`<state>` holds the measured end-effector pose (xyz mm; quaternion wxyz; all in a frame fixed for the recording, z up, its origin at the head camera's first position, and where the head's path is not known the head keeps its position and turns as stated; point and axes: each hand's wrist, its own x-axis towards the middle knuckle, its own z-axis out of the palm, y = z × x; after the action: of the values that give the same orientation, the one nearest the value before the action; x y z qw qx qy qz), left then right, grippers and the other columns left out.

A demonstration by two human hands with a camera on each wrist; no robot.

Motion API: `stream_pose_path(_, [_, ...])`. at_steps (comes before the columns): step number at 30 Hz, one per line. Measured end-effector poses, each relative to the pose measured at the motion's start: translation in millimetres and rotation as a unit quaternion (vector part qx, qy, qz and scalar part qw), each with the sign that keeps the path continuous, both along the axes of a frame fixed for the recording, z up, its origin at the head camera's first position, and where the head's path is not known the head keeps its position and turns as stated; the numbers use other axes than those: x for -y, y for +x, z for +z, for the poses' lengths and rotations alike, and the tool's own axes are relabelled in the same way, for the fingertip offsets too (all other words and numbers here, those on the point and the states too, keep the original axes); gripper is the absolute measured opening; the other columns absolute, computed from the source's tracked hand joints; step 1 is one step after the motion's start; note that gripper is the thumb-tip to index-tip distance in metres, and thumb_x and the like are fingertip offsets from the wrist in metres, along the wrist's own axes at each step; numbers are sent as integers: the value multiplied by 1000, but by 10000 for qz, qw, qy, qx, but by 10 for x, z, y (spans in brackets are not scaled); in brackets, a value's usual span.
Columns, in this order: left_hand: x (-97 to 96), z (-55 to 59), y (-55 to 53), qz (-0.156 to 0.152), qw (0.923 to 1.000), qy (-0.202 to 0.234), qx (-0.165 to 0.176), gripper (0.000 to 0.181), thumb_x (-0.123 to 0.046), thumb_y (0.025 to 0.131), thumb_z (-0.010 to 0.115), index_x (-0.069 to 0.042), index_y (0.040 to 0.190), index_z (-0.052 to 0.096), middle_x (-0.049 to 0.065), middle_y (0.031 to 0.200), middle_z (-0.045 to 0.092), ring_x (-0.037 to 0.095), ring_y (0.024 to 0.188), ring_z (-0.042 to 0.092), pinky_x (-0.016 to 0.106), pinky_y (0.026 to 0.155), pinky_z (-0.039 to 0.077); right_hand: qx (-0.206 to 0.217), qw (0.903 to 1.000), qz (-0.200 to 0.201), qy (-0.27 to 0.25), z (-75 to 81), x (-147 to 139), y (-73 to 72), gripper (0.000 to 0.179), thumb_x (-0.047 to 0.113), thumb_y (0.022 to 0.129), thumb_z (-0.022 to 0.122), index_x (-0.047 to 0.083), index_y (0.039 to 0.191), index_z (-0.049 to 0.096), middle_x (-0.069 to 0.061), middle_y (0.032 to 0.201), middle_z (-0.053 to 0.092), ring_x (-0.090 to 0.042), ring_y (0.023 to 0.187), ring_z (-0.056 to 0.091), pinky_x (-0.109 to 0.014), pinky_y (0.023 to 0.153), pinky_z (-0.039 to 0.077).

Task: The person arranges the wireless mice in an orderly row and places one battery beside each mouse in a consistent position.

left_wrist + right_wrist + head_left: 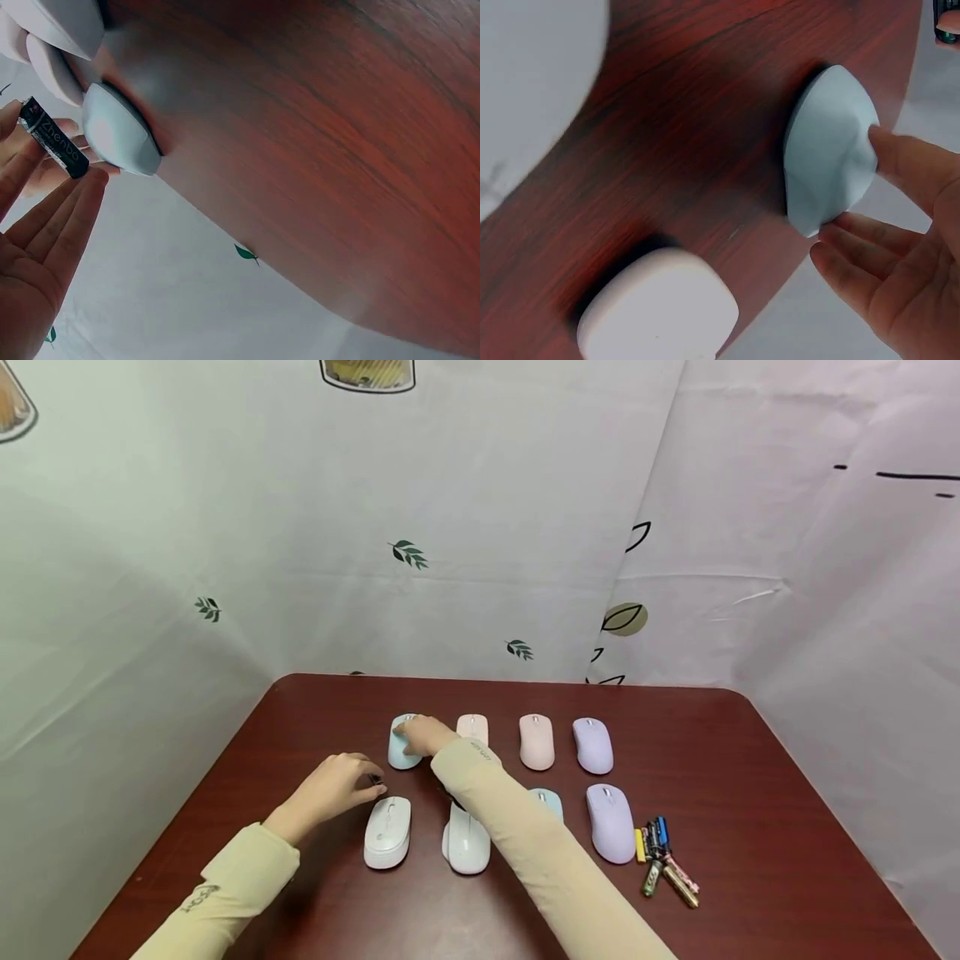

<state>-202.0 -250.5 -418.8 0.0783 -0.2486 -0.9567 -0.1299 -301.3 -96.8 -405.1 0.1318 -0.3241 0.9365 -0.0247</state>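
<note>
Two hands were busy above the table (787,827), each with a risk of its own. The left hand (333,787) pinched a dark battery (54,136) between its fingertips; with so little contact, it could have slipped out, and its round body would probably have rolled, perhaps against the white mouse (387,835) just on the near side of that hand. Further right, the right hand (426,735) grasped the light blue mouse (829,150) between thumb and fingers. An uneven squeeze on that smooth, curved shell might have made it skid. The pink mouse (472,725) stood just right of that hand, and the sleeve (540,835) behind the hand hid parts of it and of another light blue mouse (549,800); a dip of the forearm could have nudged either one.

As for pose, the left forearm came in from the near left, its hand reaching forward and to the right, fingers bent toward the thumb around the battery. The right forearm crossed diagonally from the near right, putting its hand ahead and to the right of the left one, thumb and fingers parted across the mouse's body.
</note>
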Motion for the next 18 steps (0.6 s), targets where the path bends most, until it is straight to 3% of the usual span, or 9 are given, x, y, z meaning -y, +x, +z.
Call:
stream_pose_path(5, [-63, 20, -42, 1, 9997, 222, 103, 19, -22, 79, 74, -6, 88, 74, 3, 84, 72, 20, 78, 67, 33, 65, 51, 194, 9984, -300, -431, 20, 10, 11, 46, 23, 88, 66, 17, 133, 55, -2, 138, 53, -20, 127, 49, -26, 94, 47])
stream_pose_path(11, [-66, 34, -124, 276, 9980, 436, 375, 15, -16, 76, 75, -4, 86, 74, 4, 82, 70, 16, 69, 63, 25, 58, 47, 9, 9968, -429, -668, -32, 50, 44, 42, 16, 86, 68, 16, 127, 60, -1, 130, 60, -20, 118, 55, -23, 87, 49])
stream_pose_path(18, [-1, 11, -354, 453, 9957, 685, 434, 14, -5, 69, 77, -1, 82, 72, 12, 87, 65, 14, 63, 59, 24, 57, 47, -363, 9928, -598, -973, -62, 78, 33, 35, 16, 84, 70, 15, 118, 66, -1, 122, 65, -19, 112, 61, -24, 88, 50])
